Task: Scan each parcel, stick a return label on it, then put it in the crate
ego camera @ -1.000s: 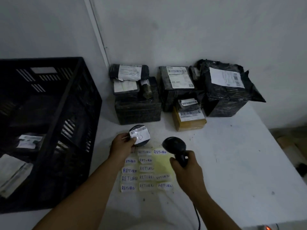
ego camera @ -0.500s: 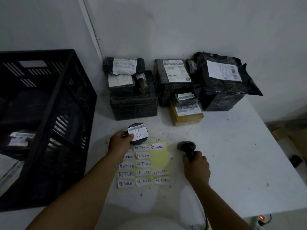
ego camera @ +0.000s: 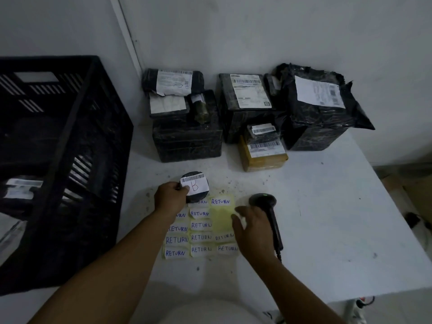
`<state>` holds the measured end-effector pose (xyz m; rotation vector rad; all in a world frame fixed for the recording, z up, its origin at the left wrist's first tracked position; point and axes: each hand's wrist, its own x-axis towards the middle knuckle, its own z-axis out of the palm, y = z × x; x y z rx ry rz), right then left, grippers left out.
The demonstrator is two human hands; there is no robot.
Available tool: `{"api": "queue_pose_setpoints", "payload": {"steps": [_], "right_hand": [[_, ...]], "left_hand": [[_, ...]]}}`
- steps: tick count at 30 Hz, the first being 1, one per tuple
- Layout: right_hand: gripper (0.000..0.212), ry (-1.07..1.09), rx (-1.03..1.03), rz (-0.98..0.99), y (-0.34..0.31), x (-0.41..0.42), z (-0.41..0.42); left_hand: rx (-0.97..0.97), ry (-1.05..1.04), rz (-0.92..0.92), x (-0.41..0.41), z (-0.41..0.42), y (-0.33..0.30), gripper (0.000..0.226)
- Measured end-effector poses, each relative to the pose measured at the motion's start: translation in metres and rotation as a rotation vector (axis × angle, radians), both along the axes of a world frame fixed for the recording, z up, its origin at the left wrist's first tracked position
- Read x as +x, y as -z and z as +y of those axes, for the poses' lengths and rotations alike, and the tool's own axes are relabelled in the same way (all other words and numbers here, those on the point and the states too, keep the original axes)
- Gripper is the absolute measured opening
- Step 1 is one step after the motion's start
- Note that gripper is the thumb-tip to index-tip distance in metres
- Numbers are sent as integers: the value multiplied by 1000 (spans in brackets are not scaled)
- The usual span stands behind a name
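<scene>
My left hand (ego camera: pixel 170 198) grips a small round black parcel (ego camera: pixel 196 186) with a white barcode label marked "B", just above the table. Below it lies a yellow sheet (ego camera: pixel 222 213) carrying several white "RETURN" labels (ego camera: pixel 201 237). The black scanner (ego camera: pixel 266 206) lies on the table to the right of the sheet. My right hand (ego camera: pixel 251 226) is open beside the scanner, fingers reaching over the sheet's right edge. The black crate (ego camera: pixel 70 141) stands at the left with parcels inside.
Several black-wrapped parcels (ego camera: pixel 187 139) and a small yellow box (ego camera: pixel 263 157) are stacked along the wall at the back of the white table (ego camera: pixel 327 218). The table's right edge drops to the floor. A cable runs from the scanner toward me.
My right hand set the scanner down on the table, let go of it and moved left onto the label sheet. My left hand kept holding the round parcel in place.
</scene>
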<state>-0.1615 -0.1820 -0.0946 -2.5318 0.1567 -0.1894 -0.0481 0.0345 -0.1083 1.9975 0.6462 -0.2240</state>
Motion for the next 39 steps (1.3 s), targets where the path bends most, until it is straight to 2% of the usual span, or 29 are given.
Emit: {"api": "queue_pose_setpoints", "payload": {"steps": [2, 5, 9, 11, 13, 18, 22, 26, 31, 39], "right_hand": [[25, -75, -8, 98, 4, 7, 14], [22, -152, -43, 161, 9, 21, 34], [22, -218, -61, 173, 11, 37, 58], [24, -247, -65, 193, 12, 42, 68], [26, -273, -79, 235, 13, 45, 77], [24, -323, -154, 262, 18, 46, 92], [29, -316, -241, 269, 22, 47, 97], [27, -214, -105, 280, 25, 48, 94], [17, 20, 175, 282, 23, 50, 74], [13, 199, 380, 209, 20, 46, 44]], "left_hand": [[80, 20, -2, -2, 1, -1, 23], [95, 42, -17, -5, 5, -5, 25], [156, 47, -46, -13, 11, -16, 41], [216, 66, -85, -23, 16, -19, 33], [284, 159, -107, -40, 20, -17, 23], [439, 554, -127, -80, 27, 6, 42], [507, 641, -137, -87, 29, 16, 46], [549, 650, -141, -89, 27, 16, 47], [550, 624, -138, -87, 25, 16, 51], [554, 631, -112, -83, 25, 17, 52]]}}
